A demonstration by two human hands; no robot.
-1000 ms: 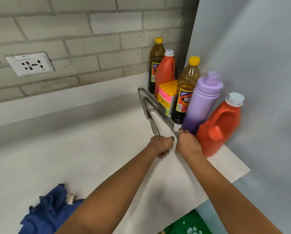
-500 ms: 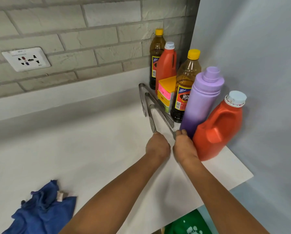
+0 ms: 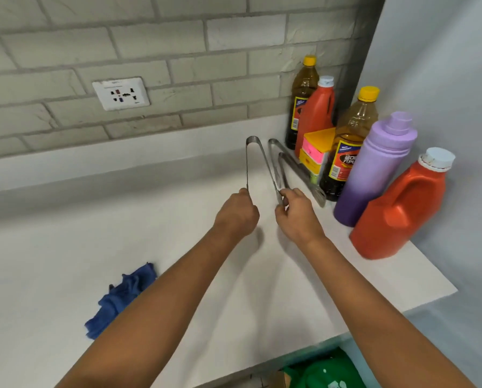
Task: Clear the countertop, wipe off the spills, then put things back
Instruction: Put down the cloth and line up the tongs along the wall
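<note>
Both hands work over the white desk (image 3: 66,261) toward its far right corner. The left hand (image 3: 237,214) has its grip curled round the near end of one arm of a steel tongs (image 3: 258,166); the right hand (image 3: 297,217) has its grip pinching the near end of the other arm. These tongs stand open in a narrow V, the bend pointing toward the back edge. Whether they rest on the surface or are lifted cannot be told.

A second pair of tongs (image 3: 295,169) lies flat just to the right, touching or nearly touching a yellow and pink box (image 3: 316,152).

Along the right edge, from back to front: a dark bottle with yellow cap (image 3: 301,102), a red bottle (image 3: 316,116), a brown bottle with yellow cap (image 3: 349,144), a purple bottle (image 3: 374,169) and a red jug (image 3: 402,208), the jug leaning against the purple bottle.

A crumpled blue cloth (image 3: 122,298) lies near the front edge, left of the left forearm.

A wall socket (image 3: 120,93) sits in the brick wall behind.
</note>
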